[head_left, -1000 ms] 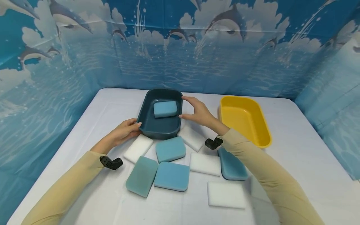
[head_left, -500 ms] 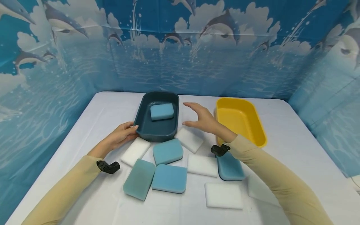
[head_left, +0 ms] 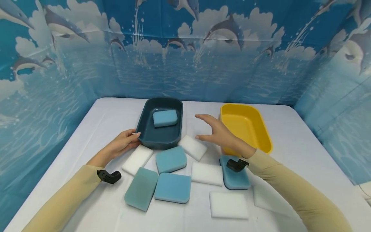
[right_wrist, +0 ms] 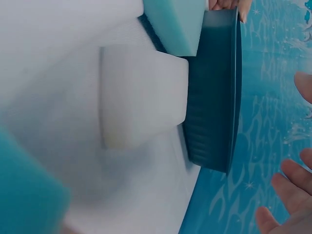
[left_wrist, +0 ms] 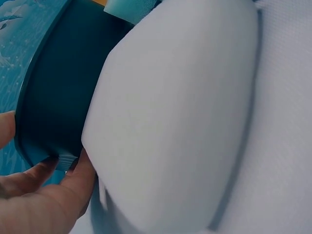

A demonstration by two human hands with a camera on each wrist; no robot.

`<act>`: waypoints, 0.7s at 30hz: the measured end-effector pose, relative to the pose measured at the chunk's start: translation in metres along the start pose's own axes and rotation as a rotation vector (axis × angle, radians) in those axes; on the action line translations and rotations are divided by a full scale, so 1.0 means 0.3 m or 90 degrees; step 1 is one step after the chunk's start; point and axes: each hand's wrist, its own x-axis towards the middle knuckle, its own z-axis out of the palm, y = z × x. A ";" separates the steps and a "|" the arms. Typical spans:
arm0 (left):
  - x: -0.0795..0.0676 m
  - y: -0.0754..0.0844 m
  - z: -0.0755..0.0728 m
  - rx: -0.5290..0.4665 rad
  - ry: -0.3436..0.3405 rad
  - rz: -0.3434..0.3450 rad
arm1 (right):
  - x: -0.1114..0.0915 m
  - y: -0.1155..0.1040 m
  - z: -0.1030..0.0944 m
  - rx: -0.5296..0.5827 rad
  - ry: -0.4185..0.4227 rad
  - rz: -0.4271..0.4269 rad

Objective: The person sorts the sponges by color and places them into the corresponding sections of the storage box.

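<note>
In the head view, a dark teal tray [head_left: 157, 136] stands at the back of the table with one light-blue sponge [head_left: 165, 118] lying in it. My left hand [head_left: 123, 142] holds the tray by its near left corner, the thumb at the rim. The left wrist view has fingers [left_wrist: 73, 187] against the tray's outer wall, beside a white sponge [left_wrist: 165, 117]. Between the dark tray and a yellow tray [head_left: 246, 127], my right hand [head_left: 218, 130] hovers with thumb and fingers spread, holding nothing. The nearest sponge to it is a white one [head_left: 192, 147].
Several blue and white sponges lie in front of the trays, among them a greenish-blue one [head_left: 141, 189], a blue one [head_left: 173, 188] and a white one [head_left: 229, 205]. Another blue sponge [head_left: 235, 177] sits under the right wrist. A dolphin-print curtain [head_left: 174, 74] hangs behind the table.
My right hand has left the dark tray's right side and moved right, its fingers spread. My left hand stays on the tray. The head view has shifted slightly.
</note>
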 end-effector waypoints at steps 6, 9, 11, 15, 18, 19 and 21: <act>-0.006 -0.001 0.004 -0.005 0.002 -0.002 | -0.066 0.012 -0.016 -0.010 -0.004 -0.004; -0.007 -0.008 0.003 -0.004 0.004 -0.004 | -0.091 0.021 -0.022 -0.018 -0.007 -0.010; -0.008 -0.012 0.002 -0.004 0.004 -0.004 | -0.105 0.025 -0.027 -0.016 -0.011 -0.010; -0.008 -0.017 -0.001 -0.001 -0.008 0.010 | -0.137 0.037 -0.038 -0.017 -0.023 -0.017; -0.010 -0.016 -0.002 0.001 -0.020 0.027 | -0.168 0.049 -0.047 -0.024 -0.037 -0.026; -0.010 -0.015 -0.002 0.003 -0.021 0.030 | -0.179 0.054 -0.049 -0.030 -0.041 -0.029; -0.010 -0.013 0.000 0.004 -0.025 0.034 | -0.206 0.063 -0.056 -0.038 -0.053 -0.029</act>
